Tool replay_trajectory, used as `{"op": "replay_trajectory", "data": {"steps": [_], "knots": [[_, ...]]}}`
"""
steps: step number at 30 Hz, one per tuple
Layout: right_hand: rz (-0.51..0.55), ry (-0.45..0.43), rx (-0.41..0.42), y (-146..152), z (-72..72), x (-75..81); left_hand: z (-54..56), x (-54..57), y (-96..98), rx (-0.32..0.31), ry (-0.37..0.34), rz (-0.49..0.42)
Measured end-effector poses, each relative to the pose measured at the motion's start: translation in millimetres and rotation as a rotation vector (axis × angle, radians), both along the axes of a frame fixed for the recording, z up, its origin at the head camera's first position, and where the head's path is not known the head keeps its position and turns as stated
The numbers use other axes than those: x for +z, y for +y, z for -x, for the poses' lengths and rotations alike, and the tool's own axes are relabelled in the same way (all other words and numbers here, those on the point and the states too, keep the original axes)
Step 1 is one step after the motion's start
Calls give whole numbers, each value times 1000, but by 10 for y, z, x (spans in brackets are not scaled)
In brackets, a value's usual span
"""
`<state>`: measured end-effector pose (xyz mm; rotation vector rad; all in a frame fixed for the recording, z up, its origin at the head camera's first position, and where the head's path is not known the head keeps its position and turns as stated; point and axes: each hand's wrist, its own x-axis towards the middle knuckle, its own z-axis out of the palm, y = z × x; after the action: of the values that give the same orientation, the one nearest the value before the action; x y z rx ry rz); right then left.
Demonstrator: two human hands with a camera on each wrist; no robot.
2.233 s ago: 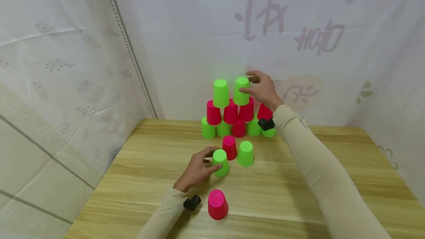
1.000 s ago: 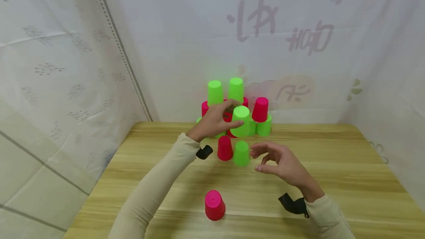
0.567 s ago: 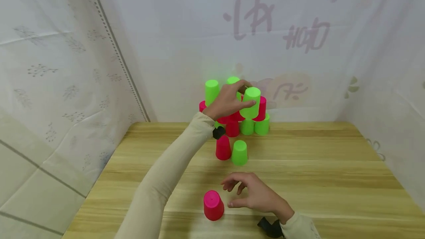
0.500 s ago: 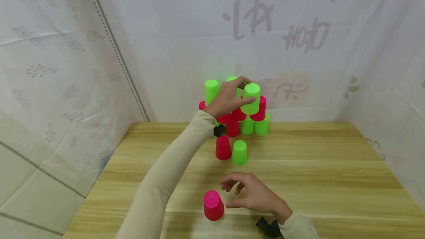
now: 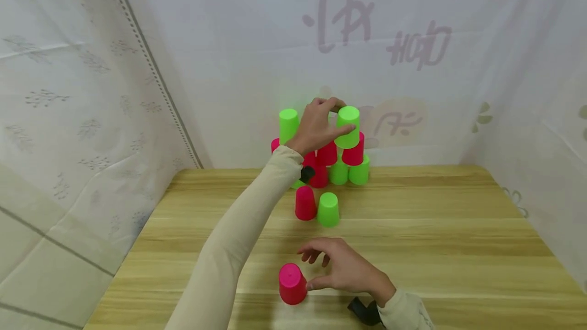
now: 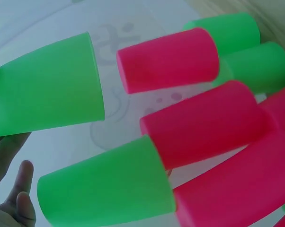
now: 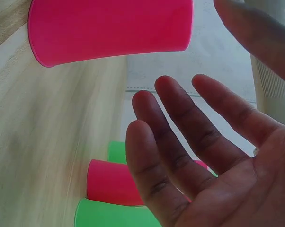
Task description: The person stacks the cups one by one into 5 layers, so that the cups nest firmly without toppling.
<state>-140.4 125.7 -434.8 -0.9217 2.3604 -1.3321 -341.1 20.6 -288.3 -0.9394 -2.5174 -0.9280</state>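
In the head view my left hand (image 5: 314, 126) pinches an upside-down green cup (image 5: 348, 129) between thumb and fingers, at the height of the stack's top row. The left wrist view shows this held cup (image 6: 48, 90) apart from the red cups (image 6: 199, 123). Another green cup (image 6: 104, 184) stands on that red row, mostly hidden behind my hand from the head. A further green cup (image 5: 289, 125) tops the left end. My right hand (image 5: 346, 269), fingers loosely spread, is beside a red cup (image 5: 292, 284) near the front, its thumb tip right at the cup's side.
The stack's bottom row has green cups (image 5: 359, 169) and a red cup (image 5: 319, 176) at the wooden table's (image 5: 435, 228) back edge. In front of it stand a red cup (image 5: 305, 203) and a green cup (image 5: 328, 210). A patterned white cloth (image 5: 238, 55) hangs behind.
My left hand has lifted the green cup off the table up to the stack's top right. My right hand has left the upper green cup and come down to the front red cup.
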Motion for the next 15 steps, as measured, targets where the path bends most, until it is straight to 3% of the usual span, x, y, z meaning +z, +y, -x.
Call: {"op": "replay_trajectory", "data": {"steps": [3, 7, 15], "knots": [[2, -13, 6, -4, 3, -20, 49, 49, 36, 36, 48, 71], [5, -25, 6, -8, -5, -52, 120, 102, 81, 71, 56, 145], [-11, -54, 6, -13, -17, -85, 208, 66, 152, 174, 8, 155]]}}
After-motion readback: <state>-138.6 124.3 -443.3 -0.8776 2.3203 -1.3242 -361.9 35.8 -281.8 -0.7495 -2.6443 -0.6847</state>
